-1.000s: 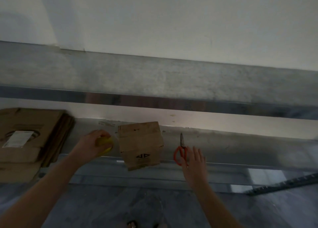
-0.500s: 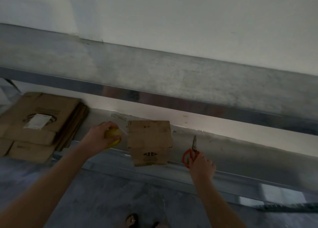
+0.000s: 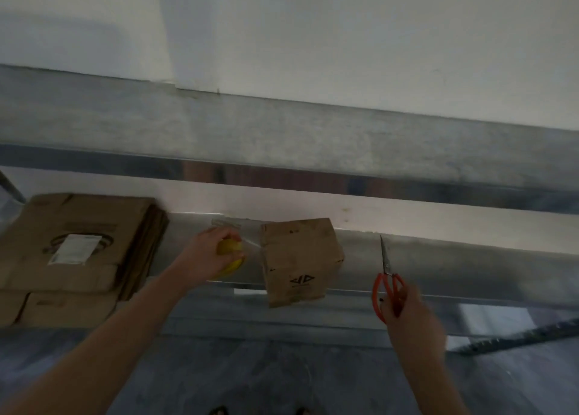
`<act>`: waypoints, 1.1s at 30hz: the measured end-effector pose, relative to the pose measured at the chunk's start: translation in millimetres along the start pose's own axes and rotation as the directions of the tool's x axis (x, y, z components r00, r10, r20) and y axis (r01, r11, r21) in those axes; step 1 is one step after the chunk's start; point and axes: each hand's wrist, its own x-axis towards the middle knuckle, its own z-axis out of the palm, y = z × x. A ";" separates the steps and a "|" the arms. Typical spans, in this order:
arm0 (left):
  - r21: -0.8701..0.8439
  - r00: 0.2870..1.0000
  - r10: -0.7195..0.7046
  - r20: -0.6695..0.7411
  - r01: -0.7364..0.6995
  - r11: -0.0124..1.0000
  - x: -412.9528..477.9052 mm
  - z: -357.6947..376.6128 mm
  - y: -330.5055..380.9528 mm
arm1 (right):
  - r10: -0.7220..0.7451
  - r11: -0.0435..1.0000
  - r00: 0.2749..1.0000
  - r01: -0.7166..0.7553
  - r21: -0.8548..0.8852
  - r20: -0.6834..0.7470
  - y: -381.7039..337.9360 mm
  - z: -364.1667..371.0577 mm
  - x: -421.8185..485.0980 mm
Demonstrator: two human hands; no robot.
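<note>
Both bare forearms stretch forward. The left hand [image 3: 205, 254] curls round a yellow tape roll [image 3: 231, 251]; the right hand [image 3: 413, 319], blurred, grips scissors [image 3: 386, 265] by their orange handles.

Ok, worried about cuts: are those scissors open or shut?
Shut: the scissors show one narrow blade line, gripped at the orange handles by the right hand.

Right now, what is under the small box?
The box rests on the metal shelf, its front corner overhanging the edge. Its underside is hidden, so anything beneath cannot be seen.
</note>
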 end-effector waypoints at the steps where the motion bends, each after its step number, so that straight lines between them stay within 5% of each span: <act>1: -0.015 1.000 0.018 0.007 -0.018 1.000 0.9 -3.1 -1.2 | -0.009 1.000 1.000 0.009 0.020 -0.026 -9.8 -7.1 -17.4; 12: -0.117 0.992 0.078 0.100 -0.066 0.991 0.5 -22.9 -11.1 | -0.122 0.963 0.984 0.085 0.257 0.132 -137.0 -5.5 -135.3; 24: -0.073 0.988 0.146 0.050 -0.142 0.987 10.7 -22.7 -2.4 | -0.104 0.651 0.820 -0.372 0.662 0.563 -166.7 30.7 -112.2; 33: -0.097 0.992 0.080 0.095 -0.071 0.993 2.8 -18.8 3.3 | -0.183 0.652 0.738 -0.404 0.642 0.650 -165.4 30.3 -96.1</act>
